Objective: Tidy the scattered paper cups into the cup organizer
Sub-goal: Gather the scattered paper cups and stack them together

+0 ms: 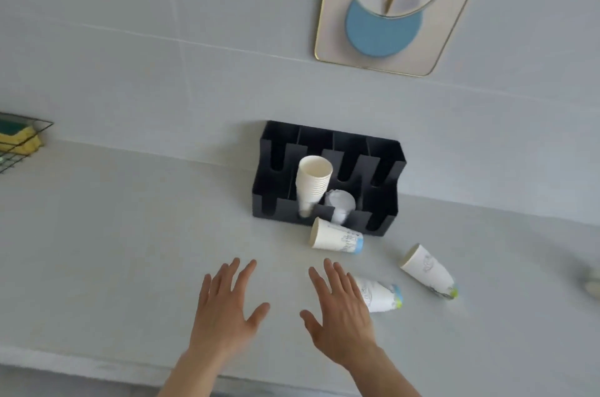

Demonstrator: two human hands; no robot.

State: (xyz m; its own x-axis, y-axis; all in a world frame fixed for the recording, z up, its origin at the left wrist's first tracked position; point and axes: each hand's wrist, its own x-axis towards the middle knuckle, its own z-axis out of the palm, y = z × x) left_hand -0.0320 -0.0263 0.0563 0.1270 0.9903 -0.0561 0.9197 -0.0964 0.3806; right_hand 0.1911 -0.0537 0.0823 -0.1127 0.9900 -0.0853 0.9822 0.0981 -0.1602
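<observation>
A black cup organizer (383, 169) with several slots stands against the wall. A stack of white paper cups (313, 184) leans in a front slot, and a single cup (340, 205) sits in the slot beside it. Three printed paper cups lie on their sides on the counter: one (336, 238) just in front of the organizer, one (381, 296) partly behind my right hand, one (427, 270) farther right. My left hand (227, 309) and my right hand (342, 312) hover flat over the counter, fingers spread, holding nothing.
A gold-rimmed tray (328, 49) with a blue coaster (376, 36) and a glass vase stands at the back right. A wire basket (19, 140) holding a yellow sponge is at the far left. The counter's front edge (97, 367) runs below my wrists.
</observation>
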